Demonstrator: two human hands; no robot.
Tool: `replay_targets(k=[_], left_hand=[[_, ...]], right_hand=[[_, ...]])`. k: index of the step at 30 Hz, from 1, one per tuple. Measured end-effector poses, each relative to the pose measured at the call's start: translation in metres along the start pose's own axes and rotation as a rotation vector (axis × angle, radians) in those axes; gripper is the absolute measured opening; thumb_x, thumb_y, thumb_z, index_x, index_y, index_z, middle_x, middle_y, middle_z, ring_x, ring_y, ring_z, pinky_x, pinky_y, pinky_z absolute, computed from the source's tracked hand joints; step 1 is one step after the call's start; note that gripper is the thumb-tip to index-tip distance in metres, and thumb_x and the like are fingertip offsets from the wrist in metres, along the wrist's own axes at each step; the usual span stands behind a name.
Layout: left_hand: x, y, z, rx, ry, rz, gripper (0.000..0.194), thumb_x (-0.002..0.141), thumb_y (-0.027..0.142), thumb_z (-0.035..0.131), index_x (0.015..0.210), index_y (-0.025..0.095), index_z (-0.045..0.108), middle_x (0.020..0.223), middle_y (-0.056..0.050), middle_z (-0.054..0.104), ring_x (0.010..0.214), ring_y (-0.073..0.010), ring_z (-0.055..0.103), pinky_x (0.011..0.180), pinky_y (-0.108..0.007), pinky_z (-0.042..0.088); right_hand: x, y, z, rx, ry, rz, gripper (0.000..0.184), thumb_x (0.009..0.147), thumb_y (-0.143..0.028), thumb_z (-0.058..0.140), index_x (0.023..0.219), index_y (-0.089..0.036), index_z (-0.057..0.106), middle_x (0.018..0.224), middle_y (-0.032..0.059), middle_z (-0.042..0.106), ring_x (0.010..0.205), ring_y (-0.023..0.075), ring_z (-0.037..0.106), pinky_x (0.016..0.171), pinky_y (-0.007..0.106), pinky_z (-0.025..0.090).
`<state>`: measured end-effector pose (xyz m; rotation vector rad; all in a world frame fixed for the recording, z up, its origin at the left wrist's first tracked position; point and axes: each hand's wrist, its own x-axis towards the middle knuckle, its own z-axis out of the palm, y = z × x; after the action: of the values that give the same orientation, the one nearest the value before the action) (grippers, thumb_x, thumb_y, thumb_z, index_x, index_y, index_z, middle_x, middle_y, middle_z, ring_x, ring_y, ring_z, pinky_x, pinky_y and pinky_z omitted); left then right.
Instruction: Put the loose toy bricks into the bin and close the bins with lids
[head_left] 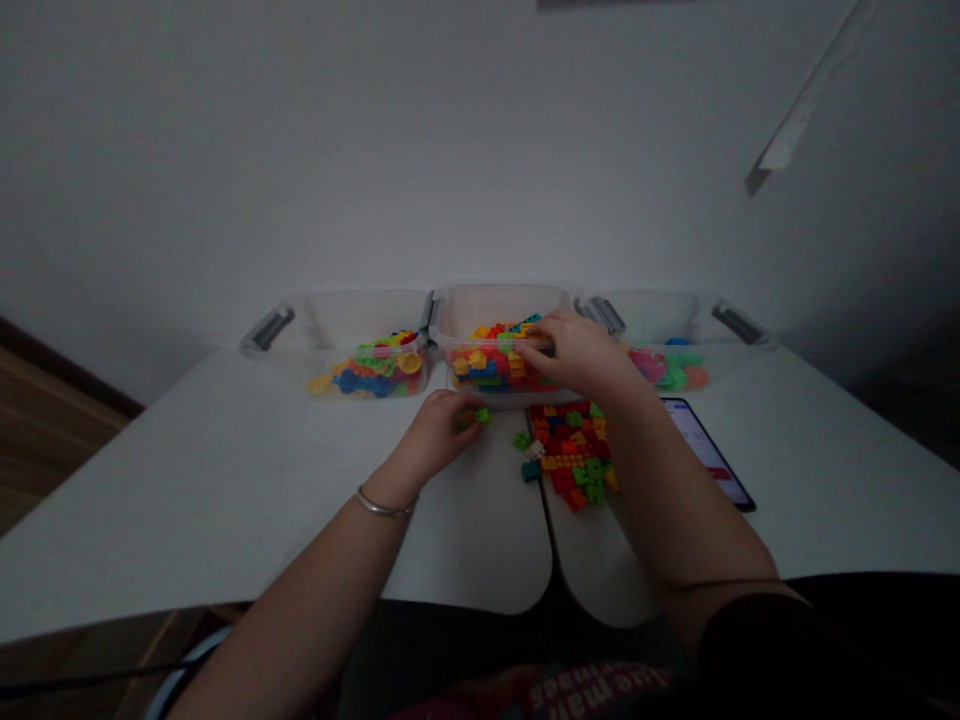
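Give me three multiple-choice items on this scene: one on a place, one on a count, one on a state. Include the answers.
1. Where is the right hand?
A) Inside the left bin
B) At the clear plastic middle bin
C) Under the table

2. How many clear plastic bins stand in the row?
A) Two
B) Three
C) Four

3. What state is the black smartphone in?
A) Lying inside a bin
B) Standing upright
C) Lying flat on the white table

1: B, its fingers reach over the coloured bricks in that bin.
2: B, left, middle and right bins show.
3: C, it lies screen up beside the loose pile of coloured plastic bricks.
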<state>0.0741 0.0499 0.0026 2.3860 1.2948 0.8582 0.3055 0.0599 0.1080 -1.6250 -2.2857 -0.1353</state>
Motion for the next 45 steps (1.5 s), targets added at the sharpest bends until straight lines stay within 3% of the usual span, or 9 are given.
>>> replay_targets(k=[5, 10, 13, 16, 21, 27, 38, 41, 45], left_hand=[[-0.001, 0.000, 0.002, -0.214, 0.097, -0.123, 0.029, 0.083, 0.021, 0.067, 0.112, 0.021, 0.066, 0.105, -0.005, 0.074, 0.098, -0.0209, 0.068, 0.089, -0.036, 0.053], [0.001, 0.002, 0.005, -0.839, 0.179, -0.268, 0.043, 0.077, 0.030, 0.076, 0.116, 0.022, 0.057, 0.089, -0.002, 0.073, 0.083, -0.0163, 0.069, 0.075, -0.029, 0.052], [0.003, 0.005, 0.003, -1.075, 0.155, -0.334, 0.053, 0.070, 0.032, 0.085, 0.113, 0.022, 0.056, 0.086, -0.001, 0.075, 0.078, -0.0152, 0.069, 0.072, -0.026, 0.051], [0.004, 0.007, 0.001, -1.173, 0.164, -0.348, 0.057, 0.065, 0.032, 0.088, 0.112, 0.021, 0.056, 0.088, -0.002, 0.077, 0.078, -0.0157, 0.071, 0.075, -0.027, 0.052], [0.006, 0.010, -0.001, -1.251, 0.117, -0.343, 0.063, 0.064, 0.035, 0.089, 0.115, 0.019, 0.055, 0.081, -0.001, 0.077, 0.072, -0.0159, 0.071, 0.072, -0.027, 0.052], [0.006, 0.011, 0.000, -1.237, 0.078, -0.334, 0.065, 0.062, 0.029, 0.089, 0.117, 0.019, 0.056, 0.079, 0.001, 0.075, 0.067, -0.0128, 0.069, 0.069, -0.024, 0.051], [0.006, 0.004, 0.003, -1.281, 0.053, -0.425, 0.065, 0.061, 0.032, 0.088, 0.118, 0.018, 0.059, 0.078, 0.000, 0.073, 0.065, -0.0139, 0.068, 0.069, -0.027, 0.052], [0.005, 0.007, 0.001, -1.250, 0.053, -0.456, 0.057, 0.063, 0.030, 0.086, 0.113, 0.017, 0.061, 0.078, -0.002, 0.073, 0.068, -0.0146, 0.068, 0.069, -0.027, 0.051], [0.005, 0.003, 0.005, -1.129, 0.081, -0.486, 0.044, 0.065, 0.029, 0.083, 0.102, 0.018, 0.063, 0.072, 0.000, 0.070, 0.061, -0.0115, 0.061, 0.059, -0.022, 0.043]], right_hand=[[-0.003, 0.000, -0.001, 0.120, 0.169, 0.005, 0.036, 0.095, -0.037, 0.053, 0.116, -0.013, 0.069, 0.122, 0.0148, 0.069, 0.111, 0.0279, 0.063, 0.099, 0.041, 0.046], [-0.007, -0.005, -0.003, 0.294, 0.419, -0.186, 0.024, 0.093, -0.028, 0.055, 0.107, -0.016, 0.070, 0.112, 0.0126, 0.072, 0.109, 0.0254, 0.064, 0.098, 0.040, 0.047], [-0.008, -0.011, -0.001, 0.382, 0.387, -0.346, 0.019, 0.091, -0.022, 0.056, 0.104, -0.019, 0.069, 0.109, 0.0095, 0.073, 0.104, 0.0226, 0.065, 0.094, 0.038, 0.050], [-0.010, -0.019, 0.004, 0.438, 0.228, -0.500, 0.020, 0.090, -0.018, 0.059, 0.107, -0.020, 0.069, 0.111, 0.0078, 0.073, 0.107, 0.0210, 0.065, 0.096, 0.037, 0.049], [-0.010, -0.035, 0.014, 0.384, -0.037, -0.531, 0.027, 0.086, -0.018, 0.067, 0.113, -0.021, 0.069, 0.116, 0.0072, 0.073, 0.112, 0.0214, 0.064, 0.098, 0.036, 0.047], [-0.011, -0.045, 0.021, 0.267, -0.149, -0.453, 0.022, 0.088, -0.021, 0.067, 0.110, -0.018, 0.071, 0.115, 0.0095, 0.073, 0.108, 0.0233, 0.067, 0.093, 0.035, 0.050], [-0.012, -0.040, 0.011, 0.302, -0.123, -0.438, 0.028, 0.089, -0.023, 0.067, 0.116, -0.026, 0.071, 0.118, 0.0040, 0.074, 0.113, 0.0238, 0.066, 0.097, 0.034, 0.048], [-0.012, -0.032, 0.007, 0.365, -0.017, -0.438, 0.030, 0.090, -0.021, 0.063, 0.119, -0.026, 0.072, 0.118, 0.0042, 0.074, 0.111, 0.0227, 0.066, 0.097, 0.035, 0.048], [-0.010, -0.016, 0.000, 0.359, 0.189, -0.228, 0.028, 0.085, -0.018, 0.065, 0.112, -0.019, 0.074, 0.109, 0.0083, 0.075, 0.099, 0.0219, 0.068, 0.090, 0.036, 0.050]])
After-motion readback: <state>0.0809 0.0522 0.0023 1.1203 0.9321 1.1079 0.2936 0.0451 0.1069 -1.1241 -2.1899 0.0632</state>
